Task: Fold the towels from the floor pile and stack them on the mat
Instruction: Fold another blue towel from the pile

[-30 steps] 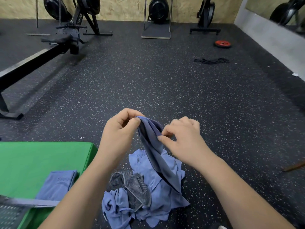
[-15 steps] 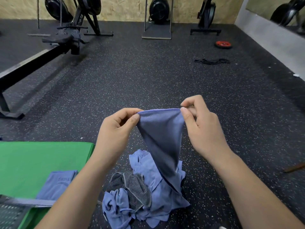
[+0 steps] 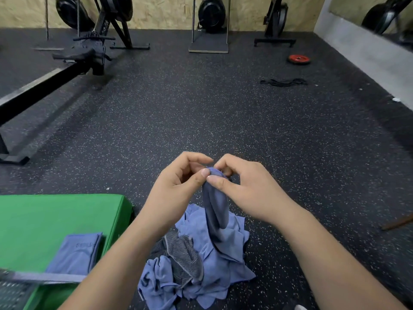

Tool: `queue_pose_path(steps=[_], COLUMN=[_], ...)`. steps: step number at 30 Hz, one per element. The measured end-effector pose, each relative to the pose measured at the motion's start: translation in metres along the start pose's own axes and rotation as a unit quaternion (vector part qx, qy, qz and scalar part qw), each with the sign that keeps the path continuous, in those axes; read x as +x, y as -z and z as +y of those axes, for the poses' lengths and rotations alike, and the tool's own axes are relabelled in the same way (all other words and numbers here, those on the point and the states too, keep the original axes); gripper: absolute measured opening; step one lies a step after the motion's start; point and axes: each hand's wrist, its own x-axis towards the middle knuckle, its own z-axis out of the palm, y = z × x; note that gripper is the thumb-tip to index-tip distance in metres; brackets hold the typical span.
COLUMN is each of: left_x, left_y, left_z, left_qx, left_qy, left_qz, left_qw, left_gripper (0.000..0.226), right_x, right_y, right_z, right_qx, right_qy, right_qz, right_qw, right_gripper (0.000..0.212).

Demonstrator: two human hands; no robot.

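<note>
Two hands meet on one bunched edge of cloth. My feed shows the left hand (image 3: 178,182) and the right hand (image 3: 245,189) side by side and nearly touching, each pinching the top of a blue towel (image 3: 215,209) between thumb and forefinger. The other fingers curl loosely. Both grips sit on the same gathered bit of hem, so I cannot tell which corners they hold.

From that pinch the blue towel hangs toward 6 o'clock, narrow and rolled in on itself, its long axis running 12 to 6. Its lower end reaches the pile (image 3: 223,260) directly beneath, and I cannot tell whether that tail is free or caught under the other cloths. The pile sits on the speckled floor (image 3: 223,108) at 6 o'clock from the hands, with a grey striped cloth (image 3: 185,253) on its 9 o'clock side.

The green mat (image 3: 44,215) lies at 8 o'clock from the hands, its near corner just beside the pile, so the left hand is the nearer one to it. I see no bin or basket. The green mat is the only holder, and it bears one folded towel (image 3: 76,253), lying flat inside its edge toward 7 o'clock. I judge the coming move needs the hands to part along 9 to 3, spreading the edge before any fold.
</note>
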Motion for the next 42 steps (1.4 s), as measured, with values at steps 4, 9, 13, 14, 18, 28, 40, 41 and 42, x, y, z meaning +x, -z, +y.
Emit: queue_pose_path(steps=[4, 9, 13, 14, 18, 28, 40, 41, 42], left_x=[0.0, 0.0, -0.004, -0.005, -0.007, -0.004, -0.006, -0.005, -0.005], left_y=[-0.004, -0.005, -0.014, -0.017, -0.021, -0.009, -0.006, -0.005, -0.004], left_z=[-0.001, -0.004, -0.007, -0.008, -0.013, -0.009, -0.004, -0.004, -0.004], left_qx=[-0.049, -0.038, -0.03, -0.028, 0.014, 0.041, 0.012, 0.005, -0.005], left_qy=[0.007, 0.014, 0.029, 0.027, 0.007, -0.018, -0.003, -0.001, 0.001], left_qz=[0.005, -0.013, -0.024, -0.022, -0.008, 0.022, 0.009, 0.008, 0.004], left_qw=[0.999, 0.999, 0.999, 0.999, 1.0, 0.999, 1.0, 1.0, 1.0], left_gripper=[0.022, 0.01, 0.016, 0.017, 0.02, 0.025, 0.002, 0.002, 0.003], right_x=[0.0, 0.0, 0.0, 0.0, 0.001, 0.006, 0.006, 0.006, 0.006], right_y=[0.003, 0.006, 0.01, 0.011, 0.019, 0.03, 0.018, 0.019, 0.019], right_z=[-0.003, -0.002, 0.0, 0.0, 0.005, 0.013, -0.002, -0.002, -0.003], right_qx=[0.024, 0.028, 0.021, 0.012, 0.009, 0.061, 0.086, 0.088, 0.09], right_qy=[0.023, 0.043, 0.04, 0.037, 0.019, -0.044, -0.011, -0.009, -0.006], right_qz=[0.002, 0.028, 0.067, 0.076, 0.114, -0.035, -0.016, -0.009, -0.005], right_qw=[0.999, 0.998, 0.997, 0.996, 0.993, 0.997, 0.996, 0.996, 0.996], right_gripper=[0.017, 0.017, 0.016, 0.015, 0.014, 0.014, 0.022, 0.022, 0.021])
